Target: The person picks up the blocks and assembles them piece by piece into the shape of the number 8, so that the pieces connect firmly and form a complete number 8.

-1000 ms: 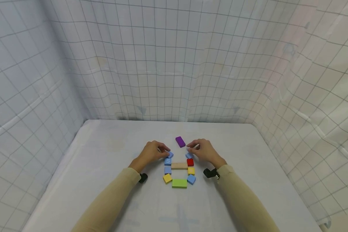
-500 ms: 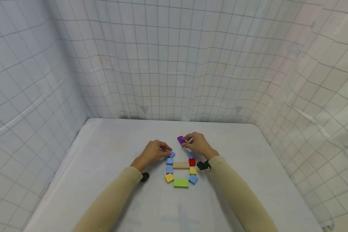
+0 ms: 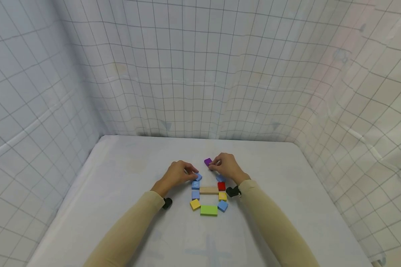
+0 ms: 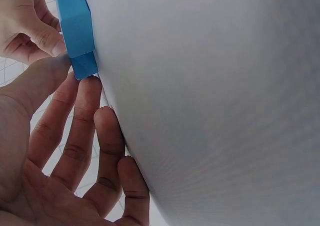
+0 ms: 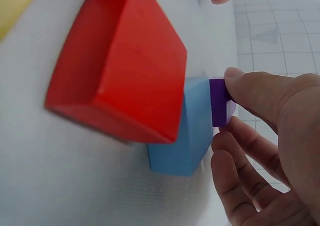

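Observation:
In the head view my left hand [image 3: 180,173] has its thumb and fingertips on the blue block [image 3: 198,177] at the upper left of a ring of blocks. The left wrist view has the thumb and index finger pinching that blue block [image 4: 84,64], its other fingers spread loosely below. My right hand [image 3: 228,165] pinches a purple block [image 5: 218,102] by one end at the far side of the ring. Under the right hand another blue block [image 5: 187,131] stands behind a red block [image 5: 120,66], close to the purple one. The right fingers partly hide the purple block.
A wooden plank [image 3: 208,190] lies across the ring's middle. Nearer are a green block [image 3: 208,210], yellow blocks [image 3: 195,204] and more blue ones [image 3: 222,205]. All lie on a white-covered table [image 3: 127,159] with gridded curtains [image 3: 194,74] around it.
My right hand has left the upper right blue block, moved left and away from me, and taken hold of the purple block. The left hand has stayed at its blue block.

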### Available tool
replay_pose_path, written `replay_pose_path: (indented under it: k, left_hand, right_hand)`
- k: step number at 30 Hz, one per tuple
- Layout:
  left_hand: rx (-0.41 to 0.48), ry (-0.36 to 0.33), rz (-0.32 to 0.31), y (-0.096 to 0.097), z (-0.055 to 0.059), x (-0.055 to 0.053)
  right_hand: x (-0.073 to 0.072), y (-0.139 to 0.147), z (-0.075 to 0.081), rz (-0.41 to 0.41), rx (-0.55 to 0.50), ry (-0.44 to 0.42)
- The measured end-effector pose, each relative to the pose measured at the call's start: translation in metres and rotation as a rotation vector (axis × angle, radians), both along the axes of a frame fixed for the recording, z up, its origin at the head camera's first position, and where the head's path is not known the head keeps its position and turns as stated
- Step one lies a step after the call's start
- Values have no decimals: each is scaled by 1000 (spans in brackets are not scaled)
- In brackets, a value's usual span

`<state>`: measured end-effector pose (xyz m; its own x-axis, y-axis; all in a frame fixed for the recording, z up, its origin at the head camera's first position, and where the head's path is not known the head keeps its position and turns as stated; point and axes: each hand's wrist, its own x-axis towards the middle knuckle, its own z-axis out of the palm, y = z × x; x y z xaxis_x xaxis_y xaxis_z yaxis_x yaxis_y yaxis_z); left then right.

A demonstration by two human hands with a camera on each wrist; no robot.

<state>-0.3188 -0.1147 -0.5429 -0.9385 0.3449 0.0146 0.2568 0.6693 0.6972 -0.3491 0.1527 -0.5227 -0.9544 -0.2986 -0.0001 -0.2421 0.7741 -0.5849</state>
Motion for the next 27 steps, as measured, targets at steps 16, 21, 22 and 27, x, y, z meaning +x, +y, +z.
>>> replay_pose_path:
  k: [16, 21, 22, 27]
  left_hand:
    - [-18, -24, 8, -4, -27, -19]
    - [-22, -21, 5, -3, -25, -18]
    - [-25, -21, 8, -4, -26, -19]
    - [-49, -19, 24, -3, -33, -24]
  right_hand:
    - [4, 12, 4, 99, -26, -105]
    - [6, 14, 6, 142, -21, -122]
    - [6, 14, 6, 148, -17, -124]
    - [8, 15, 9, 173, -15, -148]
